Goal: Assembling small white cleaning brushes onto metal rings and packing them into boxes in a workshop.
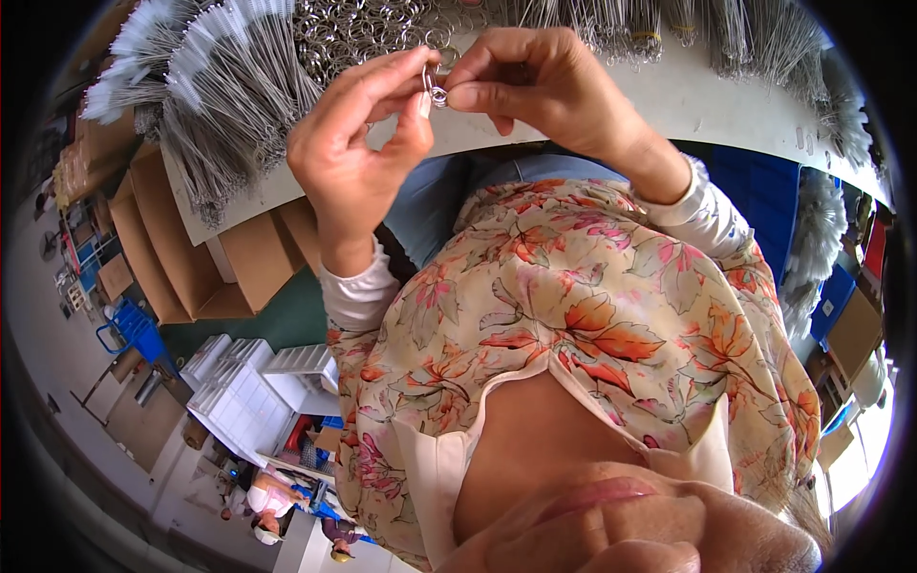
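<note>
Over the table's near edge, my two hands meet at a few small shiny metal rings (pixel 438 96), which look like split rings. My left hand (pixel 358 143) pinches them between thumb and fingers from the left. From the right, my right hand (pixel 549 91) pinches the same rings between thumb and forefinger. Just behind the fingertips lies a heap of loose metal rings (pixel 358 33). Bundles of thin wire brushes (pixel 239 81) with pale bristles lie left of my left hand. How many rings are between the fingers I cannot tell.
More wire brushes (pixel 731 33) lie along the back and right of the white table (pixel 764 119). Open cardboard boxes (pixel 205 248) stand below its left edge. White plastic crates (pixel 239 396) and a blue basket (pixel 143 329) are farther left. Other people (pixel 272 497) are in the distance.
</note>
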`<action>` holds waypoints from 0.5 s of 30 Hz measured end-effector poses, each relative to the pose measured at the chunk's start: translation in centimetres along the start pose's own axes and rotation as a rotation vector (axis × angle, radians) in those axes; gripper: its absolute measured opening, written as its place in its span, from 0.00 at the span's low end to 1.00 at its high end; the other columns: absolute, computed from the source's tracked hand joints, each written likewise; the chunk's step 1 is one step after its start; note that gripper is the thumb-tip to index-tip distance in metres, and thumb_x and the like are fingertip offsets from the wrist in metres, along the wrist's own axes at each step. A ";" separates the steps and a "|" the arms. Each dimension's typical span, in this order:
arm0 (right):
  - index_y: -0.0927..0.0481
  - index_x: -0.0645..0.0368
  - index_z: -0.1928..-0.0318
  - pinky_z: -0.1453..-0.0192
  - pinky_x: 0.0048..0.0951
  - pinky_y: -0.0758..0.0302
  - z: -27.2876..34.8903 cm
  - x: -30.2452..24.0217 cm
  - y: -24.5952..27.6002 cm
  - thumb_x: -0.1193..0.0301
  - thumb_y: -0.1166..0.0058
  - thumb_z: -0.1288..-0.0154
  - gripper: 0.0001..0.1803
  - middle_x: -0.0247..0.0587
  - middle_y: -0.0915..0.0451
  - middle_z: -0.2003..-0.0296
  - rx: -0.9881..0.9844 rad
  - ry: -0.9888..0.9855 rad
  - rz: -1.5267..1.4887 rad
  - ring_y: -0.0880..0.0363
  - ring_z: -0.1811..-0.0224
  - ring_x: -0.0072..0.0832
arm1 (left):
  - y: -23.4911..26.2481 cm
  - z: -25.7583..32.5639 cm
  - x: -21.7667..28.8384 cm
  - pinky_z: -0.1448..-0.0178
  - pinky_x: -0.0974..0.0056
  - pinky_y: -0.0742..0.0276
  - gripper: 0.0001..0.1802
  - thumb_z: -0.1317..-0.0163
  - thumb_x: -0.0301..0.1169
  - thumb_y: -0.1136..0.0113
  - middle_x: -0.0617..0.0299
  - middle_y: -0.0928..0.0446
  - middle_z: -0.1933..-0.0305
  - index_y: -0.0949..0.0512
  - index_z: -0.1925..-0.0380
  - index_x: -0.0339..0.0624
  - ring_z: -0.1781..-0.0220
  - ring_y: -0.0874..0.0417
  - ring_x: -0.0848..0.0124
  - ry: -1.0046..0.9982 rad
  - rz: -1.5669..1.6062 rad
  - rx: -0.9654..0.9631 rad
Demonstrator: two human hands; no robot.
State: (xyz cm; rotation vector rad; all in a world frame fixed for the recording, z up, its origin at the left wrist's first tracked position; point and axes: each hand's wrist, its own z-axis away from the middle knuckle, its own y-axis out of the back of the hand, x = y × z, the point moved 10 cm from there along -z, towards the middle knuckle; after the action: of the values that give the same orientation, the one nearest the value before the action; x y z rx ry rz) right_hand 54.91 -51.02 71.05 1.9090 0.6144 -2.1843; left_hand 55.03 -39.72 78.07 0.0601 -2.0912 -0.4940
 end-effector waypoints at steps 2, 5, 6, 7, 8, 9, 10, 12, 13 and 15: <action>0.17 0.56 0.67 0.72 0.25 0.28 0.1 -0.6 1.4 0.70 0.38 0.45 0.06 0.35 0.21 0.72 0.210 0.272 0.248 0.27 0.77 0.21 | 1.0 -0.8 -1.9 0.59 0.70 0.19 0.16 0.49 0.18 0.37 0.55 0.19 0.61 0.21 0.58 0.33 0.62 0.17 0.72 0.098 0.118 -0.013; 0.20 0.49 0.72 0.63 0.28 0.26 1.1 1.0 -0.8 0.71 0.43 0.53 0.05 0.28 0.25 0.71 0.241 0.684 1.238 0.26 0.63 0.27 | 9.6 -2.8 -11.6 0.61 0.66 0.23 0.15 0.47 0.36 0.34 0.58 0.18 0.70 0.19 0.63 0.37 0.67 0.17 0.70 0.398 -0.469 0.195; 0.20 0.50 0.71 0.58 0.27 0.28 1.2 2.3 -1.7 0.71 0.45 0.56 0.07 0.27 0.25 0.70 0.181 0.741 1.243 0.27 0.61 0.27 | 14.4 -2.4 -12.7 0.61 0.65 0.24 0.17 0.47 0.42 0.34 0.58 0.18 0.72 0.19 0.66 0.39 0.69 0.17 0.68 0.413 -0.800 0.317; 0.20 0.50 0.71 0.57 0.27 0.29 1.1 3.4 -2.0 0.70 0.44 0.54 0.07 0.27 0.25 0.70 0.164 0.746 1.228 0.27 0.61 0.27 | 15.8 -1.8 -14.2 0.61 0.64 0.24 0.18 0.48 0.43 0.34 0.58 0.18 0.72 0.19 0.67 0.40 0.69 0.17 0.67 0.474 -0.894 0.287; 0.20 0.51 0.70 0.55 0.27 0.30 1.0 3.8 -1.6 0.70 0.44 0.53 0.06 0.27 0.25 0.70 0.166 0.728 1.237 0.28 0.61 0.26 | 15.5 -2.3 -16.5 0.61 0.64 0.24 0.18 0.48 0.45 0.34 0.58 0.18 0.71 0.20 0.69 0.41 0.69 0.17 0.65 0.523 -0.960 0.239; 0.20 0.51 0.69 0.59 0.29 0.27 0.8 2.3 -0.9 0.71 0.46 0.48 0.04 0.29 0.25 0.71 0.203 0.752 1.165 0.26 0.61 0.27 | 15.2 -2.6 -16.8 0.61 0.63 0.24 0.17 0.49 0.45 0.34 0.59 0.18 0.71 0.20 0.70 0.42 0.68 0.17 0.65 0.536 -0.968 0.227; 0.20 0.51 0.69 0.59 0.29 0.27 0.3 1.0 -0.2 0.71 0.46 0.48 0.04 0.29 0.25 0.71 0.203 0.767 1.169 0.26 0.61 0.27 | 15.2 -2.4 -16.6 0.62 0.63 0.24 0.17 0.49 0.45 0.34 0.59 0.18 0.71 0.20 0.71 0.43 0.68 0.17 0.65 0.554 -0.981 0.213; 0.20 0.56 0.66 0.63 0.35 0.23 -1.6 -2.5 3.4 0.71 0.43 0.45 0.06 0.33 0.24 0.70 0.371 0.760 1.213 0.24 0.66 0.32 | 16.4 -2.2 -17.2 0.61 0.63 0.24 0.15 0.49 0.43 0.34 0.59 0.18 0.70 0.19 0.70 0.44 0.68 0.17 0.64 0.538 -0.937 0.240; 0.20 0.55 0.65 0.64 0.37 0.23 -3.3 -3.7 5.3 0.69 0.45 0.44 0.07 0.35 0.23 0.69 0.429 0.665 1.259 0.23 0.66 0.36 | 16.8 -1.7 -17.9 0.61 0.63 0.24 0.15 0.49 0.43 0.34 0.59 0.18 0.70 0.19 0.69 0.44 0.68 0.17 0.64 0.541 -0.851 0.250; 0.20 0.53 0.63 0.64 0.39 0.23 -8.4 -3.8 9.8 0.62 0.48 0.41 0.11 0.40 0.20 0.68 0.496 0.305 1.439 0.21 0.64 0.41 | 17.5 -1.6 -19.3 0.61 0.63 0.24 0.16 0.49 0.43 0.35 0.58 0.18 0.70 0.19 0.68 0.43 0.68 0.17 0.64 0.559 -0.715 0.274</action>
State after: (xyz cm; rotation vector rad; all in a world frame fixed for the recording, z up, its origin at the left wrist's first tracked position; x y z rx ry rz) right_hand 66.94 -56.85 72.12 1.8301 -1.0820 -1.0904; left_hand 69.51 -19.68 69.74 1.0128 -1.5222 -0.5240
